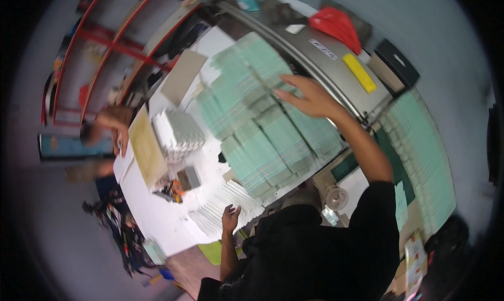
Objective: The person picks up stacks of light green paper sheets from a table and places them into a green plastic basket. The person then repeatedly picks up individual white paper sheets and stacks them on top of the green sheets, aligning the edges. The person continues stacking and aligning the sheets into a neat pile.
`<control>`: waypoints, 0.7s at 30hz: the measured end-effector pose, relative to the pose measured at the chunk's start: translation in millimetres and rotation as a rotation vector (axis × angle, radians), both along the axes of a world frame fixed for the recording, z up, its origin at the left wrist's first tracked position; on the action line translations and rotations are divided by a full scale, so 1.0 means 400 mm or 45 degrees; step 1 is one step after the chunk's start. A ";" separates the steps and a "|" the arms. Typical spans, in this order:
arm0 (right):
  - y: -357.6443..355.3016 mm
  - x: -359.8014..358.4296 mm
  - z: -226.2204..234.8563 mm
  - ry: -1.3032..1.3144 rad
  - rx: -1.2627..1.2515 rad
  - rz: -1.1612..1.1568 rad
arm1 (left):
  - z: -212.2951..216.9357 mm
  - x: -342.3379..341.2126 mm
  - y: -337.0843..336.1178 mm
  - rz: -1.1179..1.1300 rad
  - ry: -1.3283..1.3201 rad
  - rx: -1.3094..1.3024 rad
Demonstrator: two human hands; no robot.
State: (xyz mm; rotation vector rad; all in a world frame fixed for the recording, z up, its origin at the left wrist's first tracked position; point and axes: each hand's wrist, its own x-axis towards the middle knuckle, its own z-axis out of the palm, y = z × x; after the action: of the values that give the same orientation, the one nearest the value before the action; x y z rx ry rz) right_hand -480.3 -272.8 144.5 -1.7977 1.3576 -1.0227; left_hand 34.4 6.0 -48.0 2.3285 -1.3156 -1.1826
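My right hand [310, 96] is raised over the far right part of the pale green paper bundles [262, 138], with its fingers apart and nothing in them. Whether it touches the bundles I cannot tell. These bundles lie side by side in rows on the white table [173, 225]. My left hand [231, 218] is at the near table edge, beside a fanned row of white folded sheets [210, 211]. Its thumb and fingers are apart and it holds nothing I can see.
White stacks [176, 133] and a yellowish board [147, 146] stand on the table's left half. A person [113, 122] works at the far left edge. A metal-topped machine [320, 43] with a red cloth [336, 25] borders the far side. More green bundles [420, 159] line the right.
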 end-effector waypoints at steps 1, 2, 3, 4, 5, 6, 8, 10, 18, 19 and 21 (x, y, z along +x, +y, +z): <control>0.064 0.013 0.040 -0.028 0.005 0.054 | -0.019 0.012 0.017 0.031 0.018 0.026; 0.117 0.022 0.055 -0.054 0.045 0.153 | -0.033 0.020 0.037 0.056 0.042 0.053; 0.167 0.031 0.060 -0.064 0.097 0.240 | -0.040 0.014 0.049 0.016 -0.029 0.124; 0.215 0.049 0.050 -0.255 0.231 0.281 | -0.064 0.031 0.085 0.053 -0.011 0.166; 0.259 0.078 0.034 -0.441 0.374 0.320 | -0.089 0.049 0.121 0.089 0.009 0.209; 0.302 0.110 0.021 -0.447 0.388 0.363 | -0.117 0.063 0.163 0.115 0.035 0.254; 0.383 0.178 -0.007 -0.455 0.417 0.445 | -0.175 0.094 0.272 0.105 0.017 0.272; 0.456 0.278 -0.024 -0.535 0.466 0.488 | -0.252 0.178 0.405 0.117 0.006 0.302; 0.791 0.782 -0.051 -0.247 0.403 0.667 | -0.369 0.230 0.840 0.781 0.609 0.192; 0.841 0.841 -0.045 -0.177 0.359 0.759 | -0.367 0.252 0.902 0.843 0.623 0.188; 0.941 0.939 -0.070 -0.100 0.292 0.899 | -0.368 0.286 1.023 0.919 0.616 0.212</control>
State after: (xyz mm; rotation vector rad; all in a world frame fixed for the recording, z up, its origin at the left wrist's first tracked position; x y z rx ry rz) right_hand -104.9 103.6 116.6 -1.8243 0.6599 -0.5213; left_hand 148.7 415.1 -195.0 2.1085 -0.1881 -1.4665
